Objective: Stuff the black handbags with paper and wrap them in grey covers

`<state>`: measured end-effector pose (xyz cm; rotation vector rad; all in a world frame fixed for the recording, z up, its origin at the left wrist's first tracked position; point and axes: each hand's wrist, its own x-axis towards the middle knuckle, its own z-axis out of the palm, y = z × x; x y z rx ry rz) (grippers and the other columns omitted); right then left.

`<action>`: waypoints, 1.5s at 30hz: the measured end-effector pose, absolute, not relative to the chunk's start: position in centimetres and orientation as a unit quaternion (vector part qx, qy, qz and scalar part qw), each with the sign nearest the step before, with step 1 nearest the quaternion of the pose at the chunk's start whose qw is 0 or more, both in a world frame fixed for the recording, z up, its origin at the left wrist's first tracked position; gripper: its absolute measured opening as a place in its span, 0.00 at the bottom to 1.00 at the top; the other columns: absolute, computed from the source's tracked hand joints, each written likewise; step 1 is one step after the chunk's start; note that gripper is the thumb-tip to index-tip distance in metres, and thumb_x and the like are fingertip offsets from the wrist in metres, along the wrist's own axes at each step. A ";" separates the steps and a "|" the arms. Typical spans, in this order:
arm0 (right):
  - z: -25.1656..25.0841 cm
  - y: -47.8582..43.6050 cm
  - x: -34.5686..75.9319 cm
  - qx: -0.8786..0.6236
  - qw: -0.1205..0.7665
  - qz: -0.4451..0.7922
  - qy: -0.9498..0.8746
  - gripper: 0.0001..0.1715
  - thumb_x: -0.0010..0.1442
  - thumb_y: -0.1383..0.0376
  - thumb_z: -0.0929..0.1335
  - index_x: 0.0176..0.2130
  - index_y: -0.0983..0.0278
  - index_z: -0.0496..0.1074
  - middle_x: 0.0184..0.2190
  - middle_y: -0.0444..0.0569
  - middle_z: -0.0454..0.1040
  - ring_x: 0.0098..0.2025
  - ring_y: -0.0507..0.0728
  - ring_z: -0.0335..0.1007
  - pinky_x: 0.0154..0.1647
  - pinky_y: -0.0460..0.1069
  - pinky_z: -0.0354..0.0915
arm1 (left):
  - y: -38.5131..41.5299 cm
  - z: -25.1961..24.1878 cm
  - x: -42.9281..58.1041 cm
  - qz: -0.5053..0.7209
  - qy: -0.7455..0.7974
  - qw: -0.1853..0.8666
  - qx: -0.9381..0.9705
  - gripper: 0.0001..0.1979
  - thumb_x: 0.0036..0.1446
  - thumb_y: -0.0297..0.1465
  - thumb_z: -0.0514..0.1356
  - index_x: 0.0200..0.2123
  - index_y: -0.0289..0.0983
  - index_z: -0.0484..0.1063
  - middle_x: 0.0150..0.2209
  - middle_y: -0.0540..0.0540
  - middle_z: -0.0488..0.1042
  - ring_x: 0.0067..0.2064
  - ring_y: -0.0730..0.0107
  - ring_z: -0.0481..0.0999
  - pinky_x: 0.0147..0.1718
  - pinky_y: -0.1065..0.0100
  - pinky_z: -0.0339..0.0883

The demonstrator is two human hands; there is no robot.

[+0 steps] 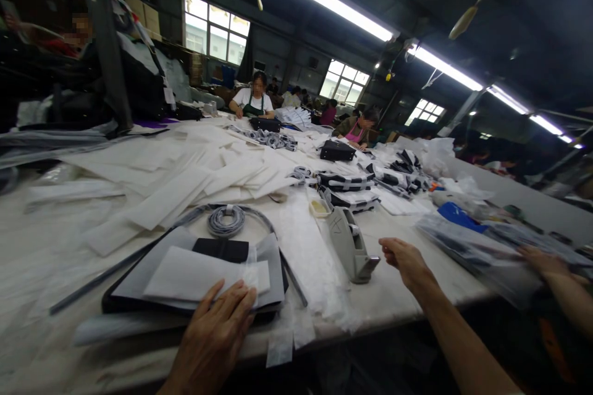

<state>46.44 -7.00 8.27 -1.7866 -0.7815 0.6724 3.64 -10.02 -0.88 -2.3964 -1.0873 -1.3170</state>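
My left hand (220, 321) lies with its fingers stretched out on a folded white sheet (185, 274). Beneath that sheet are a grey-white liner and a flat black bag (111, 302), with a small dark piece (222, 249) partly covered on top. A wrapped coiled strap (226, 221) rests at the bag's far edge, and a long grey-wrapped strap (115, 268) loops around it. Just right of a grey tape dispenser (349, 247), my right hand (410, 265) is raised off the table, fingers curled together. Whatever it may pinch is too small to make out.
White paper sheets (176, 179) spread over the table's left and middle. Wrapped black bags (347, 182) are stacked beyond the dispenser. At right, a co-worker's hand (546, 262) touches clear plastic bags (477, 253). Other people (254, 102) sit across the table.
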 end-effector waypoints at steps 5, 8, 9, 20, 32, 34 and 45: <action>4.9 -9.9 45.4 -0.760 0.513 0.292 -0.273 0.16 0.38 0.54 0.72 0.23 0.61 0.67 0.19 0.42 0.66 0.19 0.49 0.58 0.21 0.46 0.59 | -10.0 -0.9 3.6 -0.443 -0.369 0.089 -0.813 0.14 0.71 0.29 0.50 0.51 0.40 0.74 0.47 0.49 0.79 0.50 0.67 0.77 0.63 0.61 0.52; 2.7 -10.6 44.9 -0.774 0.492 0.299 -0.263 0.15 0.39 0.53 0.70 0.21 0.60 0.65 0.18 0.42 0.66 0.19 0.50 0.59 0.23 0.47 0.61 | -10.1 -0.8 3.7 -0.448 -0.374 0.087 -0.807 0.14 0.71 0.28 0.49 0.50 0.39 0.74 0.46 0.49 0.79 0.50 0.67 0.77 0.63 0.61 0.53; 2.3 -10.8 44.8 -0.781 0.478 0.301 -0.268 0.15 0.39 0.53 0.70 0.20 0.60 0.64 0.17 0.42 0.65 0.19 0.51 0.58 0.22 0.47 0.60 | -10.2 -0.7 3.7 -0.449 -0.377 0.086 -0.805 0.14 0.71 0.28 0.49 0.50 0.38 0.74 0.46 0.49 0.79 0.50 0.67 0.77 0.63 0.61 0.53; 11.1 -6.7 33.0 -0.619 0.171 0.394 -0.658 0.13 0.52 0.55 0.71 0.29 0.63 0.76 0.24 0.43 0.72 0.29 0.54 0.65 0.32 0.47 0.62 | -10.9 -1.1 4.2 -0.453 -0.404 0.065 -0.792 0.14 0.71 0.28 0.49 0.51 0.38 0.73 0.45 0.48 0.79 0.52 0.66 0.76 0.64 0.59 0.51; 12.5 2.9 16.5 -0.380 -0.222 0.229 -0.868 0.05 0.47 0.63 0.76 0.30 0.58 0.81 0.24 0.38 0.77 0.25 0.51 0.70 0.24 0.44 0.56 | -10.8 -2.7 4.4 -0.456 -0.415 0.073 -0.784 0.14 0.67 0.28 0.52 0.52 0.38 0.73 0.47 0.47 0.78 0.57 0.62 0.72 0.66 0.57 0.51; 11.6 3.7 15.3 -0.339 -0.264 0.180 -0.885 0.04 0.47 0.63 0.77 0.29 0.58 0.81 0.24 0.39 0.78 0.26 0.52 0.71 0.26 0.45 0.56 | -10.8 -2.7 4.3 -0.456 -0.420 0.075 -0.781 0.14 0.67 0.29 0.52 0.51 0.39 0.74 0.47 0.47 0.78 0.56 0.60 0.72 0.66 0.57 0.51; 10.1 4.8 12.4 -0.114 -0.350 -0.033 -0.929 0.15 0.54 0.61 0.76 0.21 0.62 0.75 0.23 0.45 0.78 0.28 0.55 0.71 0.40 0.52 0.57 | -10.5 -3.1 4.5 -0.464 -0.414 0.064 -0.781 0.16 0.69 0.29 0.48 0.50 0.36 0.75 0.46 0.45 0.78 0.55 0.59 0.72 0.66 0.56 0.48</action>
